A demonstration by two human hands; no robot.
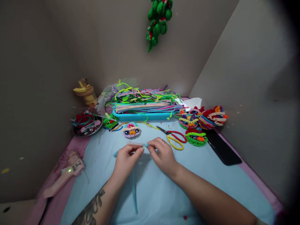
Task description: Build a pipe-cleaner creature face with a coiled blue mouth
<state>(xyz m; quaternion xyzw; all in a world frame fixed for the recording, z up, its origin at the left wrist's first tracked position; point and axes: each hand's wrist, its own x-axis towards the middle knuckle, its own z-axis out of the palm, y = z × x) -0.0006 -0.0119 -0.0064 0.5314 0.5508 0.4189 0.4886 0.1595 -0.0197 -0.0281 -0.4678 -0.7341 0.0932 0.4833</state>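
Near the middle of the table, my left hand (128,156) is closed on a thin pale stick (135,143). At the stick's right end my right hand (162,154) pinches a small light-blue coil that looks like pipe cleaner (146,144). From below my left hand a light-blue pipe cleaner (134,197) trails toward the table's front. Another bit of blue fuzz (115,154) shows just left of that hand. Beyond my hands lie a pipe-cleaner face in pink and lilac (131,130) and scissors (173,137) with red and yellow handles, blades parted.
A blue tray (145,117) heaped with pipe cleaners stands at the back. On the left are a metal bowl (99,126), a tumbler (87,95) and a glue gun (67,175) with a lit green light. Several finished faces (197,137) and a black phone (222,150) lie right.
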